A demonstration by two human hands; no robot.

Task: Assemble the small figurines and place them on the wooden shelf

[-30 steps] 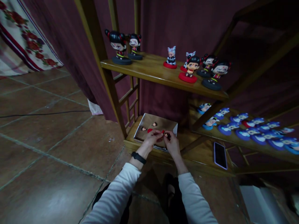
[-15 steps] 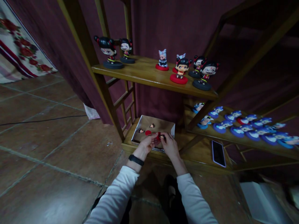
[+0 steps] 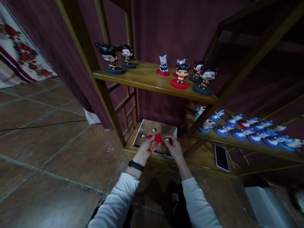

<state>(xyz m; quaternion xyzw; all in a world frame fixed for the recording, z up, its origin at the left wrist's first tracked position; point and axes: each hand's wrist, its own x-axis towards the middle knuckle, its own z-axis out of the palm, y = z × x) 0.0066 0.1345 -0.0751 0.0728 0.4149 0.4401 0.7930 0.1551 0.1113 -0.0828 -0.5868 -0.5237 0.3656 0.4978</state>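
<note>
Over a shallow cardboard box (image 3: 171, 130) on the low shelf, my left hand (image 3: 147, 148) holds a round red base (image 3: 158, 138) in its fingers. My right hand (image 3: 174, 147) grips a small black-haired figurine (image 3: 167, 139) just to the right of that base, with a gap between the two. Behind my left fingers shows another red disc (image 3: 149, 137), lying in the box. Two more small figurines are in there: one (image 3: 142, 135) near the left wall, the other (image 3: 154, 129) farther back.
Above the box, a wooden shelf (image 3: 147, 77) carries several finished-looking figurines on red and dark bases. To the right, blue-based figurines (image 3: 223, 129) fill a lower shelf. A phone (image 3: 221, 157) lies on the bottom board. Wooden posts (image 3: 91, 72) frame the box's left side.
My hands have drawn apart. The figurine in my right hand is now separate from the red base, which my left hand has turned so its flat round face shows.
</note>
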